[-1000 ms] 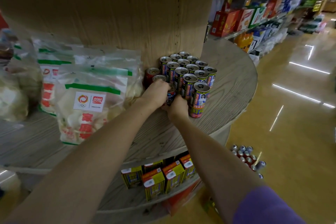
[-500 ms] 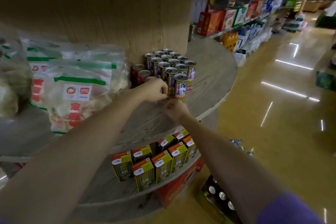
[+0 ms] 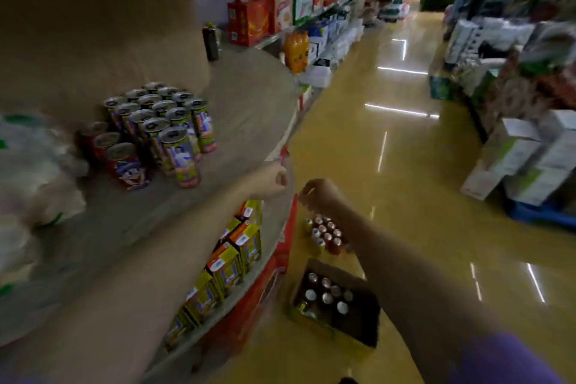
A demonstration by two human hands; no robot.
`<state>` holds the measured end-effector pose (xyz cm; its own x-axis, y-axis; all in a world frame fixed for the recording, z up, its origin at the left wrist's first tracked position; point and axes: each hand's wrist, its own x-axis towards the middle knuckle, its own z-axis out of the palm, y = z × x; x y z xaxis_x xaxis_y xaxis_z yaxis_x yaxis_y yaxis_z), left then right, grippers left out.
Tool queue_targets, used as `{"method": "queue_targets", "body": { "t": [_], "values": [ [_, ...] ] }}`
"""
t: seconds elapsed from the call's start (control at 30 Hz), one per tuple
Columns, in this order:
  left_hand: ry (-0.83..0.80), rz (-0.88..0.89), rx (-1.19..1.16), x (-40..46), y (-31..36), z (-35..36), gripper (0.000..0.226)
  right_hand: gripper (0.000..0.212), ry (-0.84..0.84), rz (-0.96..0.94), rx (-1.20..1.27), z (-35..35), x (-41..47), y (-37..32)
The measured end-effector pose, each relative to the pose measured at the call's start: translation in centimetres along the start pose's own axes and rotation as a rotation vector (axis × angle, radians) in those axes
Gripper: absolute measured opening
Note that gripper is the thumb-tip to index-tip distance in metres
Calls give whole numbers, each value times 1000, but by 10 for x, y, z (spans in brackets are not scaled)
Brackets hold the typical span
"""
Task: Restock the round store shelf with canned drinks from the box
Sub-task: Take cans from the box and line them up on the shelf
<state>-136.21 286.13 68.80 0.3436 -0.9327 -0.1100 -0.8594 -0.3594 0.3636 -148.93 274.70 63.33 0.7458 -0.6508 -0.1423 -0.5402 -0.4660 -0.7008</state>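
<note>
Several tall cans point(image 3: 168, 121) with printed labels stand packed on the round wooden shelf point(image 3: 249, 109). To their left stand three red cans point(image 3: 124, 162). On the floor below lies the open box point(image 3: 336, 302) with several cans inside. Beyond it, a group of loose cans point(image 3: 327, 232) stands on the floor. My left hand point(image 3: 274, 179) hovers at the shelf's rim, fingers curled, holding nothing. My right hand point(image 3: 318, 193) hangs just off the rim above the floor cans, fingers loosely curled and empty.
White snack bags point(image 3: 37, 184) fill the shelf's left side. Yellow drink cartons point(image 3: 237, 252) line the lower tier. A dark bottle point(image 3: 212, 42) stands at the shelf's far side. Store racks point(image 3: 299, 6) and stacked white boxes point(image 3: 530, 156) flank the shiny aisle floor point(image 3: 405, 184).
Both hands have let go of the cans and drawn back from the group to the shelf's rim. The view has swung right, bringing the box on the floor into sight.
</note>
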Motion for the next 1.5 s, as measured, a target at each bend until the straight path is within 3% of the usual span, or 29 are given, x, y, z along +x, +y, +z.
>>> {"method": "queue_targets", "body": {
  "t": [0.13,0.27,0.37,0.53,0.67,0.73,1.1,1.2,1.5],
  "values": [
    [-89,0,-7,50,43,40,11,13,9,93,30,-35,6,61],
    [-159,11,15,99,77,80,5,2,21,162,50,-62,12,121],
    [-203,4,43,131,98,105,10,15,31,206,49,-74,24,168],
    [-274,-47,42,165,114,139,23,15,-61,263,49,-69,42,227],
    [-331,-115,24,180,102,163,9,8,-122,311,122,-26,75,289],
    [-356,-153,21,186,90,177,2,6,-132,325,142,-28,72,278],
    [-466,-312,-243,260,18,294,2,4,-221,621,143,10,105,313],
    [-479,-361,-327,276,0,336,9,15,-231,666,109,26,124,331],
    [-522,-497,-372,294,-38,452,14,20,-239,832,74,99,164,409]
  ]
}}
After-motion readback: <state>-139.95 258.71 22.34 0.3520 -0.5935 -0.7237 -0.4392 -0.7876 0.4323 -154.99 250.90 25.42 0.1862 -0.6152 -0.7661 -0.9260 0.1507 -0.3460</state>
